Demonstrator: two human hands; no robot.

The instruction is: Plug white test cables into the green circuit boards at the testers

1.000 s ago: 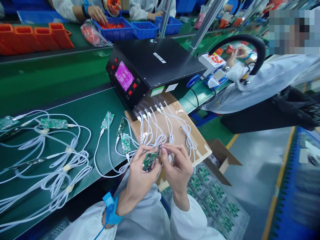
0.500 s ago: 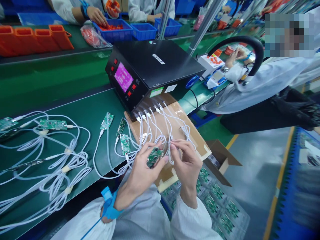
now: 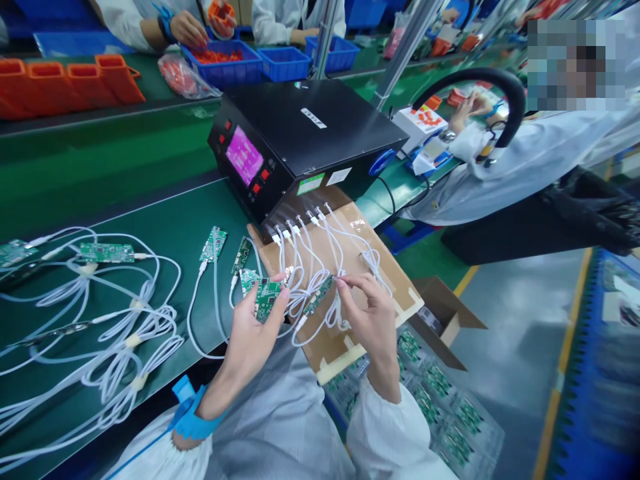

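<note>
My left hand (image 3: 255, 333) grips a green circuit board (image 3: 269, 298) between thumb and fingers, just in front of the black box. Another circuit board (image 3: 319, 295), narrow and seen nearly edge-on, has its upper end pinched in the fingertips of my right hand (image 3: 370, 313). A white cable plug (image 3: 301, 323) sits at that board's lower end. Both hands are over a cardboard sheet (image 3: 360, 230) strewn with white cables. Behind my left hand, a board (image 3: 246, 280) is partly covered; two more boards (image 3: 213, 245) (image 3: 243, 255) lie on the green table.
A black box (image 3: 310, 127) with a lit pink screen stands ahead, cables running from its side. Bundled white cables (image 3: 135, 340) with boards spread across the left. Trays of boards (image 3: 440, 393) and an open carton (image 3: 445, 320) lie below right. Co-workers sit across and at right.
My hands have moved apart. The left has shifted left with its board, and a narrow board with a cable plug now shows at my right fingertips.
</note>
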